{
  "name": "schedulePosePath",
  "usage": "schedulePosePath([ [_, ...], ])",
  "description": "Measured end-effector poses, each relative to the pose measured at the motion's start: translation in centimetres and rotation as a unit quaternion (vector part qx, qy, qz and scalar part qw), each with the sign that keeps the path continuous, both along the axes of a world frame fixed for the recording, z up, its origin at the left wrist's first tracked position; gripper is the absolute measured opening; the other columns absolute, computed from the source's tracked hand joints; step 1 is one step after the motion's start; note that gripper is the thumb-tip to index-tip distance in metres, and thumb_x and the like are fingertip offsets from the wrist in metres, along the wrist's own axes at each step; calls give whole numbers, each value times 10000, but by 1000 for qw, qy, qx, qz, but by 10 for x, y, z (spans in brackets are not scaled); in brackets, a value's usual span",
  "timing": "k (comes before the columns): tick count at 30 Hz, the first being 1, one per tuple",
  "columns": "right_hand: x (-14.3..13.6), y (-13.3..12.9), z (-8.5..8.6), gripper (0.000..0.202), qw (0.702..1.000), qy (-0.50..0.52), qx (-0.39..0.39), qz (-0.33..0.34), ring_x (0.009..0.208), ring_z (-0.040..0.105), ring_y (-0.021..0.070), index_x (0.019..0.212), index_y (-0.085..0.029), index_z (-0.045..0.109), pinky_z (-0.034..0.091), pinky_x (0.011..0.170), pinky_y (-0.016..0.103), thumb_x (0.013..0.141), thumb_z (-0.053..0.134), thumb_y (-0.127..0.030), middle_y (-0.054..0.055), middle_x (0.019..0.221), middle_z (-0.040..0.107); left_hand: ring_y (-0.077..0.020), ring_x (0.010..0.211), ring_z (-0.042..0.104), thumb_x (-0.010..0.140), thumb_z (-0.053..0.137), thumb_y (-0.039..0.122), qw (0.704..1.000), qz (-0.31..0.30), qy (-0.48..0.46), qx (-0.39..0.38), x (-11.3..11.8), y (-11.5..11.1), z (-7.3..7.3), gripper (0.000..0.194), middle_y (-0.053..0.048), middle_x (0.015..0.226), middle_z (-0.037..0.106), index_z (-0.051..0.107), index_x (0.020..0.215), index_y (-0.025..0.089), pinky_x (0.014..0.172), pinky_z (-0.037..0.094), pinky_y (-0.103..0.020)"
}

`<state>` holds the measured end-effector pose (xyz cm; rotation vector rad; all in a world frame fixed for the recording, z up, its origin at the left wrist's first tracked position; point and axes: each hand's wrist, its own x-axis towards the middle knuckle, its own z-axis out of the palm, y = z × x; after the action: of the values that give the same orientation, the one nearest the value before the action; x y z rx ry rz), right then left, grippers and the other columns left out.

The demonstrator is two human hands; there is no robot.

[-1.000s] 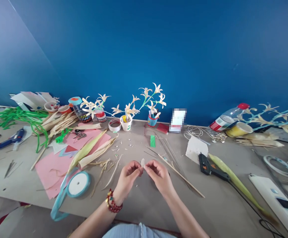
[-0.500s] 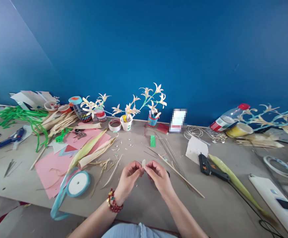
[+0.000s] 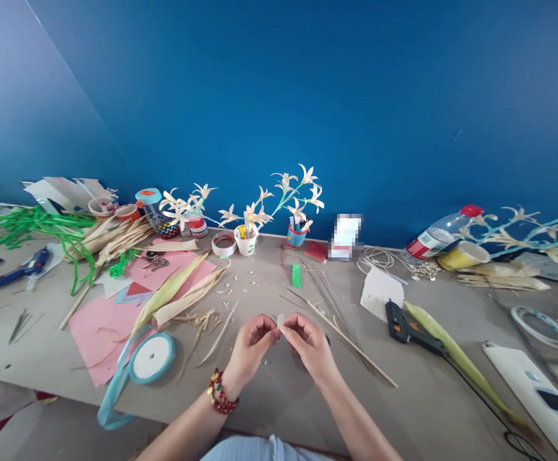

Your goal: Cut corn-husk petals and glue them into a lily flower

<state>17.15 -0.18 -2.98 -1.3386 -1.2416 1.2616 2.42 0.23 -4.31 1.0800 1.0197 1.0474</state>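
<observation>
We face a blue wall, deep in the middle and paler toward its upper left, where a thin slanting line crosses it. Against it we see a softly lit grey worktable.

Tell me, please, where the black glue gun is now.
In the head view, the black glue gun lies on the table, right of the person's right hand, beside the white sheet and the long green husk.
</observation>
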Motion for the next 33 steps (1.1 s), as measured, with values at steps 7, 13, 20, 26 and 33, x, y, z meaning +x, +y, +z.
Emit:
schedulePosePath([
  [7, 2, 0, 2, 265, 1000, -4, 8, 17, 490, 354, 98, 670, -191, 567, 283, 463, 226, 790, 651, -412, -57, 548, 442, -121, 636, 449, 818, 640, 361, 999, 1, 26, 32, -1, 0, -1, 232, 14, 661, 513, 572, 719, 163, 617, 364, -236],
  [13, 4, 4, 4, 219, 999, -25, 23, 36, 529, 379, 107, 729, -184, 589, 297, 504, 233, 824, 621, -379, -44, 605, 466, -136, 693, 478, 848, 609, 341, 997, 6, 38, 60, -2, 1, 2, 186, -6, 736, 549, 588, 788, 166, 651, 387, -240],
  [20, 4, 9, 2, 243, 996, -49, 39, 58, 581, 433, 126, 726, -177, 595, 332, 543, 238, 841, 608, -391, -22, 633, 506, -121, 650, 450, 848, 596, 319, 998, 5, 27, 53, -5, 3, 1, 191, 12, 681, 512, 564, 744, 163, 629, 365, -235],
  [26, 4, 12, 0, 209, 996, -50, 29, 66, 587, 433, 121, 725, -174, 587, 327, 554, 237, 834, 607, -352, -22, 649, 517, -113, 641, 443, 837, 604, 304, 998, 8, 23, 51, -5, 3, 0, 179, 13, 677, 510, 567, 744, 156, 616, 358, -230],
  [33, 2, 14, 2, 197, 996, -54, 31, 71, 557, 398, 110, 710, -177, 585, 303, 531, 234, 827, 600, -334, -35, 621, 490, -114, 653, 451, 839, 605, 301, 999, 9, 10, 43, -7, 3, -4, 173, 11, 684, 520, 564, 754, 155, 631, 367, -232],
])
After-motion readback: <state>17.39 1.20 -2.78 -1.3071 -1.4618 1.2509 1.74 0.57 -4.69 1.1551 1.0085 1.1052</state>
